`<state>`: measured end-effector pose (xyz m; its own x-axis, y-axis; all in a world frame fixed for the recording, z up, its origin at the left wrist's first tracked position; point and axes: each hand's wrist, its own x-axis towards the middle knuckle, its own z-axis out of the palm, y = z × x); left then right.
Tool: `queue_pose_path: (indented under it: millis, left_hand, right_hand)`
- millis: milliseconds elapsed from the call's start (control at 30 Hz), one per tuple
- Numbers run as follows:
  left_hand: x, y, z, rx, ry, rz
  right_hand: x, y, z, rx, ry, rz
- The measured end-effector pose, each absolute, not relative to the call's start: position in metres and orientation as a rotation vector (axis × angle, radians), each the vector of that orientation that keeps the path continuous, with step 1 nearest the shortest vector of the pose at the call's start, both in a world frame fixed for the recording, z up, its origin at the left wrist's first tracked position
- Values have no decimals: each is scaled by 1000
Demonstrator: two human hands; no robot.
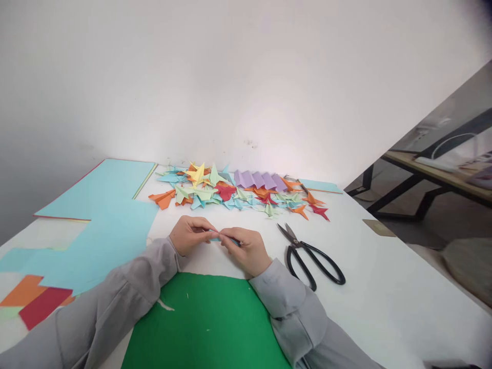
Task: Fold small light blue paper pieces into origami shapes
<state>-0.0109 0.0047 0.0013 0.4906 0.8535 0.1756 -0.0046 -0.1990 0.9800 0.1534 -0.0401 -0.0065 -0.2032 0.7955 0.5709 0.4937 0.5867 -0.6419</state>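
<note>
Both of my hands are raised over the table in the middle of the view, fingertips meeting. My left hand pinches one end of a small folded piece of blue paper. Its other end is between the fingers of my right hand. Most of the paper is hidden by the fingers. Just beyond lies a pile of small folded paper planes in several colours, including a yellow plane and an orange plane. A pair of black-handled scissors lies right of my right hand, blades partly apart.
A green mat lies under my forearms. On the left are large light-blue sheets and smaller red paper and orange paper. An accordion-folded purple strip rests near the white wall. Another table stands at right.
</note>
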Motion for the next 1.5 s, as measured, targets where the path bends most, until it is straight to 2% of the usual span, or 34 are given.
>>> queue_pose_path:
  millis: [800,1500]
  left_hand:
    - [-12,9,-1,1538,645,960]
    - [-10,5,2,1575,718,966]
  right_hand:
    - [152,-42,-8,-966,-1870,56]
    - [151,-41,-8,-970,-1840,131]
